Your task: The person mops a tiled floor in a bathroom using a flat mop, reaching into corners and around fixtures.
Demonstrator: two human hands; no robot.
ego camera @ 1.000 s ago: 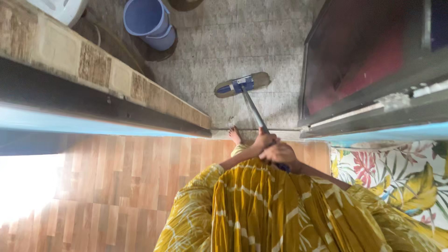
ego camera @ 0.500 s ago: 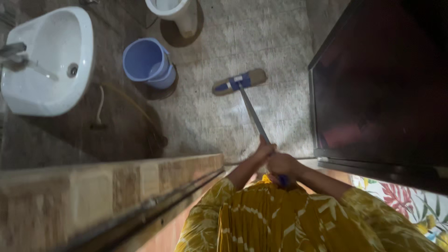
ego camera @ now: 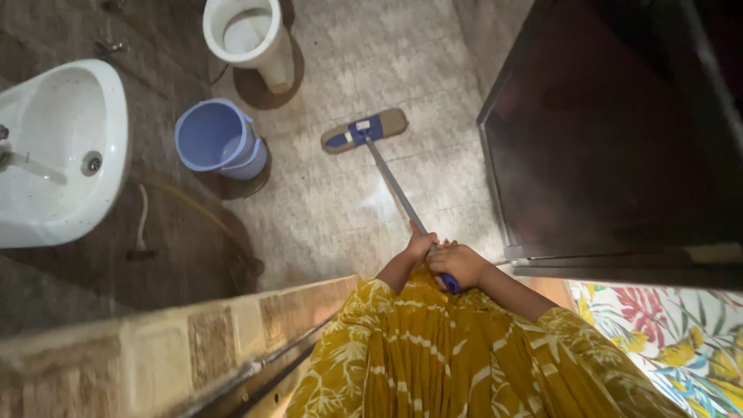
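Left hand and right hand, fingers apparently curled tight round mop handle

This is a small bathroom in a home, seen from its doorway. A white toilet bowl stands at the far end on a worn tiled floor, with a white wall-hung washbasin and its tap on the left. A blue plastic bucket sits on the floor between them. A dark door stands open on the right, and a tiled wall edge frames the near side. A floral-printed fabric lies just outside.
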